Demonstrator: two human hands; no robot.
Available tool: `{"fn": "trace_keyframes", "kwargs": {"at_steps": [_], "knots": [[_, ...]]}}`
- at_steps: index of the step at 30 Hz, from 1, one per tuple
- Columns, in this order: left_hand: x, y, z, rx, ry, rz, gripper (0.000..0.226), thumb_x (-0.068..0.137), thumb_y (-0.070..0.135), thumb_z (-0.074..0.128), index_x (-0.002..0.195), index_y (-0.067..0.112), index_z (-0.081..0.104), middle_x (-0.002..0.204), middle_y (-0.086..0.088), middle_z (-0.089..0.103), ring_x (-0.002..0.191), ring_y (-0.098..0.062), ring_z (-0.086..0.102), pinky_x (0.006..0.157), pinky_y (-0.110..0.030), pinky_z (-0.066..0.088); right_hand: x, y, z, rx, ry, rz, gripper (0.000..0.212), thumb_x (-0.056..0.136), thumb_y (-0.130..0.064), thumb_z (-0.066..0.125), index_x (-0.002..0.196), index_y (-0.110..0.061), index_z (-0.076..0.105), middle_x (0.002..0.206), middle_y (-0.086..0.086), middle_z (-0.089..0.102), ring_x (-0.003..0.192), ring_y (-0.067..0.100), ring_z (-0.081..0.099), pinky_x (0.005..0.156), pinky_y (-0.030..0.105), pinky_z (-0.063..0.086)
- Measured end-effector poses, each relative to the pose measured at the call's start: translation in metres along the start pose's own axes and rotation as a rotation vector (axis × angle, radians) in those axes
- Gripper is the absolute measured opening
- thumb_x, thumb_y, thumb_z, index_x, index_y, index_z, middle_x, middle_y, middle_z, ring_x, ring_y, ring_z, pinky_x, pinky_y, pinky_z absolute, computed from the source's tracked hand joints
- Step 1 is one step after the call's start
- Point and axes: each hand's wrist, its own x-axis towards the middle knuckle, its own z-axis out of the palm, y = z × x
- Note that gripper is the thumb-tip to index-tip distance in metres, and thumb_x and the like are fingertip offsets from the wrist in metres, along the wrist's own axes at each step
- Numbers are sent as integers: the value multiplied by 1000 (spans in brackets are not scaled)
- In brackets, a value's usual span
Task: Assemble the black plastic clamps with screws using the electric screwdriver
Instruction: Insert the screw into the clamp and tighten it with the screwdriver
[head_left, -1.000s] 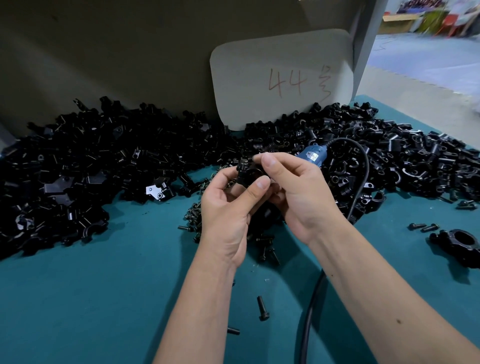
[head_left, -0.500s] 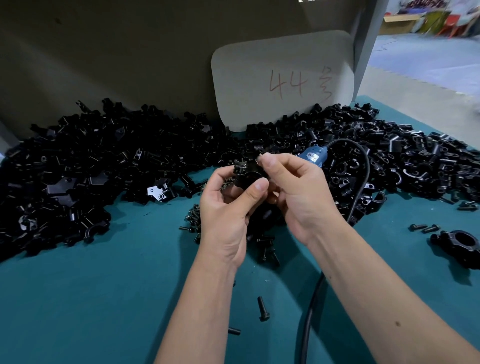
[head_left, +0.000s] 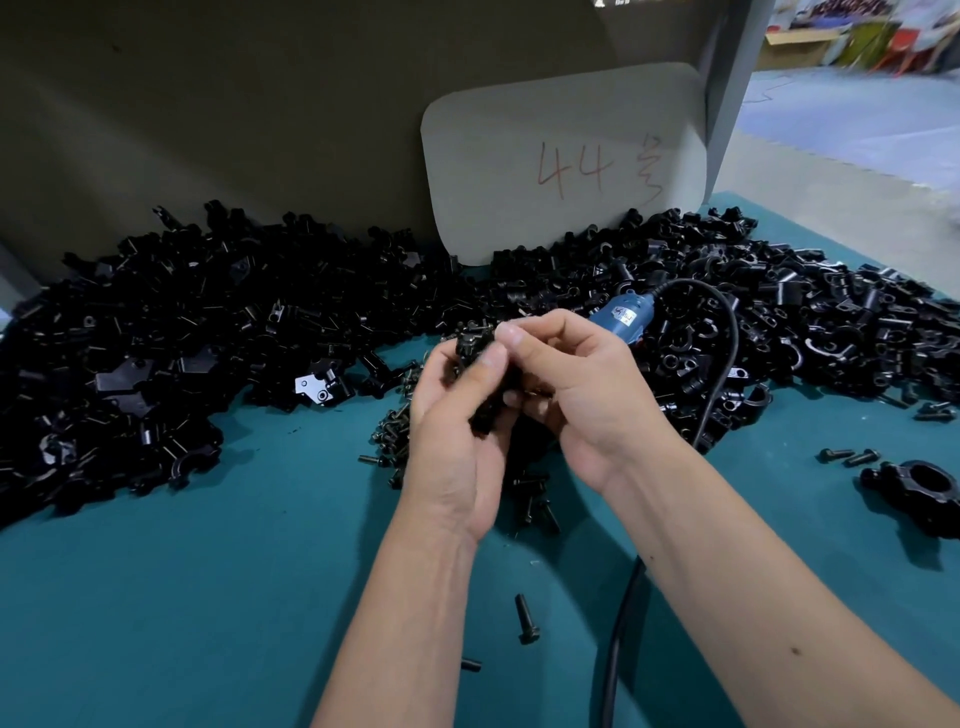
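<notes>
- left hand grips a black clamp piece above the teal table; right hand pinches at its top, electric screwdriver tucked in the palm.
- loose screws lie just below the hands.
- 1 assembled clamp sits at right.
- heaps of unassembled clamp parts suggest most work remains.
</notes>
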Motion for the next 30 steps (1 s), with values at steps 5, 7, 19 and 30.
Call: {"fn": "trace_keyframes", "kwargs": {"at_steps": [5, 7, 19, 30], "knots": [[-1, -4, 4, 119, 138, 5, 39, 92, 47, 69, 104, 10, 66, 87, -9, 70, 66, -16, 61, 54, -29, 50, -1, 4, 1, -147, -21, -18, 16, 90, -20, 80, 84, -11, 68, 64, -8, 62, 56, 10, 50, 45, 21, 37], [-1, -3, 2, 119, 158, 14, 26, 100, 38, 63, 102, 13, 65, 80, -9, 67, 61, -16, 58, 51, -29, 47, -2, 3, 2, -146, -38, 3, 31, 96, -38, 72, 91, -7, 72, 65, -9, 63, 59, 14, 53, 45, 23, 40], [0, -1, 4, 197, 193, -47, 16, 102, 28, 58, 96, 19, 70, 83, 0, 69, 58, -9, 57, 53, -26, 52, -7, 7, 11, -117, 84, -87, 17, 88, -20, 83, 76, -15, 72, 63, -3, 66, 47, 8, 54, 41, 21, 40], [4, 11, -7, 70, 191, -196, 30, 104, 43, 47, 85, 20, 44, 63, 3, 42, 43, -6, 25, 31, -17, 17, 12, 0, -31, -1293, 540, -28, 89, 75, -79, 71, 120, -12, 33, 94, 4, 54, 82, 30, 53, 70, 37, 43]]}}
